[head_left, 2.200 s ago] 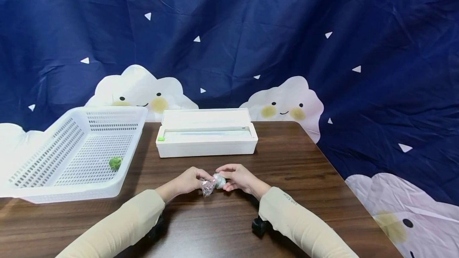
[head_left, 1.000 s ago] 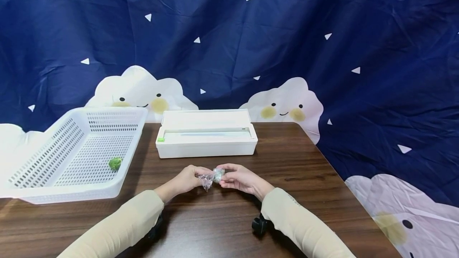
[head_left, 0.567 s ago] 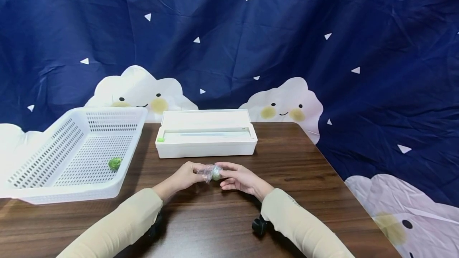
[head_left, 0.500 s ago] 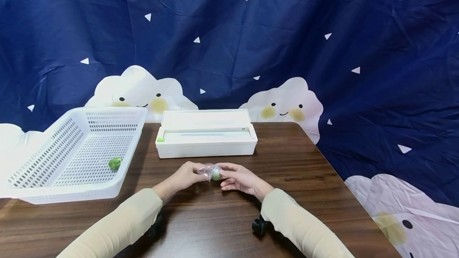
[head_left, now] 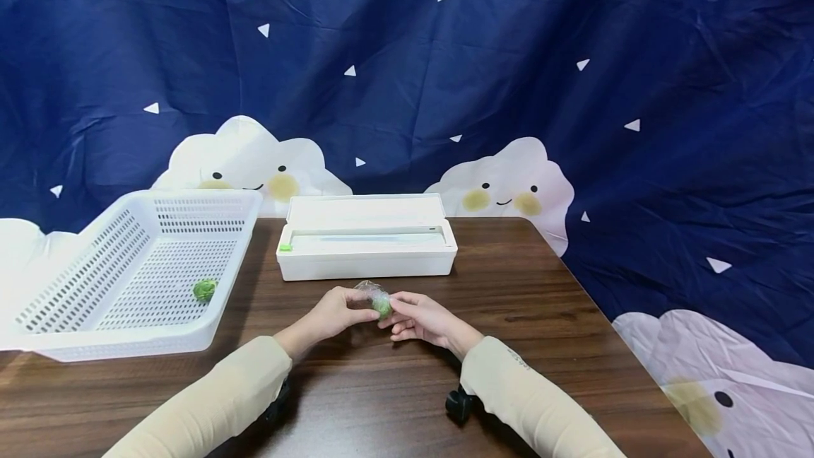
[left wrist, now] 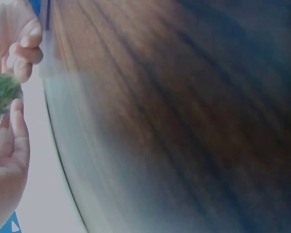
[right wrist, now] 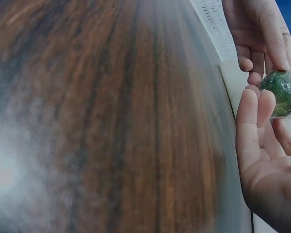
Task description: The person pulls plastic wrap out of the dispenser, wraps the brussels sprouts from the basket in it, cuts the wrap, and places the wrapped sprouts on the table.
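Observation:
Between both hands, above the table, is a small round green vegetable like a Brussels sprout (head_left: 382, 306), wrapped in clear cling film (head_left: 367, 288). My left hand (head_left: 331, 313) pinches it from the left between thumb and fingers. From the other side, the fingertips of my right hand (head_left: 422, 318) hold it too. In the right wrist view the wrapped sprout (right wrist: 281, 90) shows dark green under tight, shiny film, with a loose bunch of film at the far side. The left wrist view catches the sprout (left wrist: 6, 93) at its left edge, partly covered by fingers.
A white cling film box (head_left: 367, 265) with its lid raised and a green slider (head_left: 285, 247) stands behind my hands. At left, a white perforated basket (head_left: 146, 336) holds another green sprout (head_left: 204, 290). Both stand on a brown wooden table (head_left: 521, 288).
The wrapped sprout has been turned in my fingers: the loose film pointed down toward me at first and now points up and away. The box and basket stay put.

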The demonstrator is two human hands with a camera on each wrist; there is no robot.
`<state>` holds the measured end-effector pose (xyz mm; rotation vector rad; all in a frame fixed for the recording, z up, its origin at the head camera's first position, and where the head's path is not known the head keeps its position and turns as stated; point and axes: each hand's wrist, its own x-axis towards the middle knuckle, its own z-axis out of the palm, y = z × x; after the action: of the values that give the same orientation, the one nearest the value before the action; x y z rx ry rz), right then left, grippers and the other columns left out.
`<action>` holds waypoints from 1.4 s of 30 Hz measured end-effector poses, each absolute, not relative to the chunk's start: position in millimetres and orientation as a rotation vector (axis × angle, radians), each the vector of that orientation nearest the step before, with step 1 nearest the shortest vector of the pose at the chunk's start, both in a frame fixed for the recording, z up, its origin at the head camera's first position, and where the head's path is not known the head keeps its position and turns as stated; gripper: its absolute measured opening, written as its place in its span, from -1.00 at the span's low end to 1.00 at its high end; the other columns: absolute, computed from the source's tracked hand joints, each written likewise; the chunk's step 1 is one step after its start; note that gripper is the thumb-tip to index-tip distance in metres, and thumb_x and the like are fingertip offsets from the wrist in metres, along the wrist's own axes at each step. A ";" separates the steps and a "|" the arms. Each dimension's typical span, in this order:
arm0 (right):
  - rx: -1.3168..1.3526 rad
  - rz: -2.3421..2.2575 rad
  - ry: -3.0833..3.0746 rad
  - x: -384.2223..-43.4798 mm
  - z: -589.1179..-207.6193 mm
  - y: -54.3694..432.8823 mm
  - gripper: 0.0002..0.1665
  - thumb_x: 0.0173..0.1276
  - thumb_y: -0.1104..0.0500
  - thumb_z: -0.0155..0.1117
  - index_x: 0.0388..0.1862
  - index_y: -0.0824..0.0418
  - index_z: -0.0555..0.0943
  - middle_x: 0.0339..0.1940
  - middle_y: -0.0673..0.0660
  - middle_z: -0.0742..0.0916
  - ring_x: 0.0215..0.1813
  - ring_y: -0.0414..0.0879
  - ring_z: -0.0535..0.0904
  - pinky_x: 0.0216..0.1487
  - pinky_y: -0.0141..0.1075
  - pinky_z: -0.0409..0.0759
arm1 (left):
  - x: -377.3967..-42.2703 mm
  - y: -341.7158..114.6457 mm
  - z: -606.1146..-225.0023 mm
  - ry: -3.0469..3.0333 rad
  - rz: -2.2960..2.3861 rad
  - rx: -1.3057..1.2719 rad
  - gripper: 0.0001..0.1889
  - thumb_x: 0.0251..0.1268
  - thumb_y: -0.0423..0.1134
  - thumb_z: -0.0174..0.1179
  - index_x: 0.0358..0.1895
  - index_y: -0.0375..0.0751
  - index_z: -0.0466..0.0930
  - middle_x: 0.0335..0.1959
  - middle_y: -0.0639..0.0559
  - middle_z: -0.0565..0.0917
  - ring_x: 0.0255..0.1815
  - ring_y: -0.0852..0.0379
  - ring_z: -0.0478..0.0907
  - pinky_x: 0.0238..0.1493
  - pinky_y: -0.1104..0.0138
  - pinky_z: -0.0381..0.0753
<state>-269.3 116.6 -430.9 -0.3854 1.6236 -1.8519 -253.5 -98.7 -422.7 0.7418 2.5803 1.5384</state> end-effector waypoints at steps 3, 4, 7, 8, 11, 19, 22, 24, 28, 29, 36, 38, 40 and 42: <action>-0.401 -1.851 1.615 -268.9 -430.7 116.4 -0.73 0.48 0.14 -0.07 0.01 0.28 0.41 -0.33 0.21 0.69 -0.43 -0.13 0.60 -0.30 -0.28 0.60 | -252.6 -97.3 -423.4 2.608 1.534 0.727 -0.55 0.13 -0.12 0.29 0.00 -0.37 0.58 -0.03 -0.18 0.59 0.10 -0.05 0.44 0.08 0.09 0.39; -0.398 -1.851 1.612 -268.7 -430.4 116.3 -0.74 0.48 0.14 -0.08 -0.02 0.27 0.42 -0.35 0.20 0.69 -0.44 -0.14 0.60 -0.31 -0.29 0.60 | -252.4 -97.1 -423.6 2.611 1.541 0.725 -0.56 0.12 -0.12 0.29 0.00 -0.37 0.58 -0.04 -0.18 0.60 0.07 -0.04 0.45 0.06 0.10 0.41; -0.401 -1.843 1.621 -268.5 -429.5 115.6 -0.73 0.49 0.09 -0.09 -0.06 0.27 0.43 -0.38 0.17 0.70 -0.48 -0.19 0.58 -0.32 -0.30 0.60 | -251.7 -96.1 -424.2 2.585 1.579 0.734 -0.61 0.15 -0.16 0.28 -0.03 -0.37 0.60 -0.19 -0.14 0.65 -0.10 -0.02 0.55 -0.08 0.17 0.51; -0.402 -1.839 1.626 -268.4 -429.1 115.5 -0.70 0.49 0.07 -0.09 -0.06 0.28 0.43 -0.39 0.16 0.70 -0.49 -0.20 0.57 -0.32 -0.30 0.60 | -251.3 -95.6 -424.3 2.570 1.596 0.748 -0.64 0.17 -0.18 0.26 -0.05 -0.38 0.61 -0.26 -0.13 0.67 -0.17 -0.03 0.57 -0.14 0.19 0.53; -0.400 -1.829 1.637 -268.0 -427.8 114.9 -0.65 0.49 0.04 -0.10 -0.04 0.30 0.42 -0.41 0.13 0.70 -0.51 -0.22 0.57 -0.33 -0.29 0.60 | -250.1 -94.1 -424.4 2.516 1.646 0.812 -0.69 0.23 -0.25 0.20 -0.06 -0.43 0.58 -0.43 -0.13 0.66 -0.37 -0.08 0.60 -0.30 0.20 0.58; -0.372 -1.829 1.642 -268.1 -427.2 114.5 -0.70 0.49 0.02 -0.12 -0.07 0.22 0.38 -0.46 0.09 0.66 -0.52 -0.20 0.55 -0.35 -0.28 0.60 | -242.0 -91.3 -413.3 2.461 1.653 0.886 -0.72 0.32 -0.40 0.06 -0.03 -0.58 0.50 -0.35 -0.27 0.62 -0.36 -0.20 0.58 -0.30 0.11 0.58; -0.356 -1.830 1.653 -267.5 -426.6 114.3 -0.71 0.49 0.00 -0.11 -0.09 0.21 0.38 -0.43 0.09 0.60 -0.51 -0.19 0.54 -0.34 -0.28 0.60 | -250.7 -92.7 -426.5 2.470 1.637 0.891 -0.69 0.35 -0.32 0.04 0.00 -0.54 0.50 -0.34 -0.20 0.63 -0.36 -0.08 0.60 -0.30 0.19 0.59; -0.349 -1.843 1.652 -267.0 -425.9 114.1 -0.70 0.48 0.02 -0.10 -0.09 0.24 0.39 -0.40 0.10 0.58 -0.50 -0.19 0.54 -0.32 -0.28 0.59 | -250.3 -92.7 -426.9 2.470 1.632 0.902 -0.68 0.36 -0.30 0.03 0.01 -0.53 0.50 -0.32 -0.18 0.63 -0.36 -0.03 0.60 -0.30 0.22 0.59; -0.354 -1.883 1.651 -266.9 -424.9 112.5 -0.69 0.47 0.05 -0.06 -0.10 0.31 0.40 -0.40 0.11 0.59 -0.46 -0.19 0.56 -0.25 -0.27 0.59 | -249.8 -92.0 -427.7 2.463 1.632 0.909 -0.65 0.39 -0.29 0.00 0.06 -0.53 0.46 -0.31 -0.20 0.62 -0.35 -0.03 0.60 -0.30 0.22 0.59; -0.354 -1.891 1.656 -266.8 -424.8 112.1 -0.70 0.47 0.06 -0.05 -0.11 0.31 0.39 -0.41 0.12 0.60 -0.46 -0.18 0.56 -0.24 -0.26 0.60 | -249.6 -92.0 -427.7 2.457 1.635 0.915 -0.64 0.40 -0.29 -0.02 0.09 -0.54 0.43 -0.31 -0.20 0.62 -0.35 -0.03 0.60 -0.30 0.23 0.59; -0.348 -1.963 1.647 -265.6 -425.4 109.7 -0.81 0.47 0.15 -0.06 -0.18 0.28 0.41 -0.36 0.13 0.61 -0.41 -0.14 0.59 -0.19 -0.24 0.59 | -248.1 -91.4 -425.3 2.408 1.644 0.919 -0.57 0.45 -0.27 -0.10 0.28 -0.44 0.25 -0.27 -0.21 0.61 -0.36 -0.03 0.59 -0.32 0.24 0.60; -0.368 -1.996 1.630 -265.4 -425.1 109.1 -0.79 0.48 0.16 -0.07 -0.17 0.29 0.43 -0.32 0.14 0.62 -0.39 -0.14 0.59 -0.17 -0.24 0.58 | -248.6 -91.1 -424.4 2.393 1.663 0.899 -0.56 0.46 -0.25 -0.11 0.31 -0.38 0.23 -0.25 -0.21 0.61 -0.36 -0.04 0.59 -0.32 0.22 0.60; -0.391 -2.023 1.621 -265.0 -424.4 108.5 -0.77 0.47 0.17 -0.06 -0.11 0.33 0.43 -0.30 0.16 0.62 -0.37 -0.14 0.59 -0.16 -0.25 0.58 | -249.3 -91.1 -423.4 2.377 1.688 0.873 -0.55 0.46 -0.23 -0.13 0.33 -0.33 0.22 -0.23 -0.22 0.61 -0.35 -0.04 0.59 -0.31 0.22 0.60; -0.419 -2.046 1.611 -264.5 -423.8 108.1 -0.72 0.44 0.22 -0.02 -0.01 0.41 0.41 -0.27 0.17 0.61 -0.35 -0.13 0.59 -0.14 -0.25 0.57 | -250.4 -91.2 -423.1 2.370 1.711 0.852 -0.55 0.47 -0.23 -0.14 0.34 -0.32 0.21 -0.21 -0.23 0.60 -0.35 -0.05 0.60 -0.31 0.22 0.60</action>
<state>-264.5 108.1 -423.8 -0.4188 1.6106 -2.0464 -250.4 -91.2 -423.1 0.8524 2.3697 1.7105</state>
